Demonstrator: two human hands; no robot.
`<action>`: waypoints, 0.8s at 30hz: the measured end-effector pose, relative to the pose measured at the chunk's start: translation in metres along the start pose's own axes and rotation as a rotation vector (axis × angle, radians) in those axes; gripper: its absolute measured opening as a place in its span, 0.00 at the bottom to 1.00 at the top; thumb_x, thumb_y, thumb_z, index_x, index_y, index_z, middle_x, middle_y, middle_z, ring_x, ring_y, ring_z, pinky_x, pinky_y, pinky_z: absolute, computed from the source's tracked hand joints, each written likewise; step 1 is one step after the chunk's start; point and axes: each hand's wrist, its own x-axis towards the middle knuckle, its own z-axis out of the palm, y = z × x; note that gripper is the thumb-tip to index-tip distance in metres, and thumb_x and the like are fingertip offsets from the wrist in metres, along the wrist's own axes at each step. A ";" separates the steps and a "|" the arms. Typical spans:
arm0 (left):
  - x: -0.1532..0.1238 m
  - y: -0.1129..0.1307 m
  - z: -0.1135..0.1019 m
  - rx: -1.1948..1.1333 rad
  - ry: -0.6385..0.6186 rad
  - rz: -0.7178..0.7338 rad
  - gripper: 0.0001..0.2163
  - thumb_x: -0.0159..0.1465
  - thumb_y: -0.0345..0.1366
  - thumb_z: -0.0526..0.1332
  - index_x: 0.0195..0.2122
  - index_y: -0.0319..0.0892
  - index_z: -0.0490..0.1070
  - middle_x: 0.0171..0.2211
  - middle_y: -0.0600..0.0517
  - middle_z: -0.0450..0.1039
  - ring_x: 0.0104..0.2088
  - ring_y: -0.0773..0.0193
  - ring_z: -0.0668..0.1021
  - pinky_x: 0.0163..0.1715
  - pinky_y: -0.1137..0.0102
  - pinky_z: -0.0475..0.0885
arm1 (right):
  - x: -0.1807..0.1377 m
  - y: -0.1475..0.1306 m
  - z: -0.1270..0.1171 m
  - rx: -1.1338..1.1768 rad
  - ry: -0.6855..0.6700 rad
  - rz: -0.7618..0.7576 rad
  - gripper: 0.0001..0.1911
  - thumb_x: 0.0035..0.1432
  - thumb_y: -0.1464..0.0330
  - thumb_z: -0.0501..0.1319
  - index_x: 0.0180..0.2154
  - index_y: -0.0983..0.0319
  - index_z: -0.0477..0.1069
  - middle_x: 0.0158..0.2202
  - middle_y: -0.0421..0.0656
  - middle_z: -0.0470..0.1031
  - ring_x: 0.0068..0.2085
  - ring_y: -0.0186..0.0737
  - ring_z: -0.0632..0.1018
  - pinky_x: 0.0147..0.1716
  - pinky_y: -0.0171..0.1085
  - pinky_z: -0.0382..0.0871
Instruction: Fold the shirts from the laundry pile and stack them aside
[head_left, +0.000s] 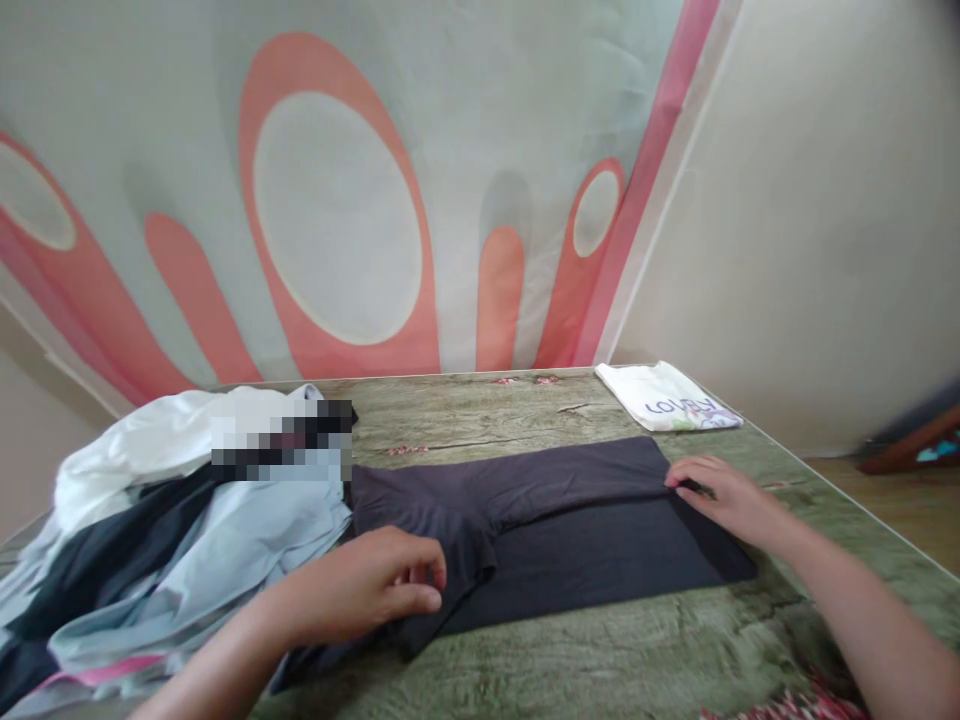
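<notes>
A dark grey garment (570, 530) lies spread across the green table covering (600, 660), partly folded along its length. My left hand (375, 590) is closed, pinching the garment's sleeve edge near the table's front. My right hand (724, 495) rests at the garment's far right edge, its fingertips pinching the folded cloth there.
A heap of white, light blue and black clothes (165, 510) fills the table's left side. A folded white shirt with printed letters (667, 397) lies at the back right corner. A wall with a pink and grey banner (337, 200) stands behind; the floor (900, 500) shows at right.
</notes>
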 end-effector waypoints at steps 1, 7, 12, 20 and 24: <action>-0.003 -0.001 -0.005 -0.001 0.010 -0.002 0.05 0.63 0.38 0.58 0.37 0.47 0.73 0.32 0.56 0.74 0.33 0.65 0.75 0.31 0.75 0.63 | -0.001 0.002 0.001 -0.012 0.007 -0.006 0.08 0.57 0.62 0.58 0.34 0.55 0.75 0.40 0.43 0.77 0.45 0.48 0.75 0.49 0.47 0.67; -0.009 -0.028 -0.028 0.091 0.196 -0.039 0.07 0.61 0.31 0.54 0.35 0.44 0.71 0.33 0.55 0.74 0.35 0.64 0.75 0.36 0.74 0.64 | 0.013 -0.052 0.010 -0.038 0.102 -0.097 0.10 0.59 0.67 0.54 0.34 0.55 0.75 0.39 0.44 0.77 0.43 0.46 0.76 0.47 0.45 0.68; -0.015 -0.070 -0.036 0.319 0.340 -0.269 0.07 0.57 0.29 0.55 0.34 0.45 0.70 0.35 0.52 0.75 0.36 0.61 0.75 0.35 0.71 0.63 | 0.025 -0.187 0.026 0.098 -0.186 -0.383 0.12 0.62 0.71 0.53 0.43 0.57 0.72 0.42 0.45 0.76 0.44 0.41 0.74 0.48 0.43 0.66; -0.011 -0.115 -0.027 0.286 0.491 -0.519 0.06 0.63 0.39 0.55 0.38 0.46 0.66 0.29 0.54 0.75 0.32 0.59 0.77 0.29 0.71 0.62 | 0.031 -0.334 0.102 -0.111 -0.270 -0.773 0.21 0.55 0.58 0.61 0.45 0.66 0.67 0.41 0.49 0.72 0.40 0.47 0.70 0.38 0.45 0.65; -0.005 -0.125 -0.020 0.156 0.576 -0.474 0.09 0.60 0.36 0.58 0.41 0.46 0.66 0.28 0.56 0.75 0.31 0.60 0.78 0.29 0.71 0.63 | 0.038 -0.346 0.123 -0.183 -0.210 -0.746 0.09 0.55 0.67 0.59 0.37 0.66 0.68 0.34 0.48 0.71 0.35 0.45 0.69 0.35 0.44 0.61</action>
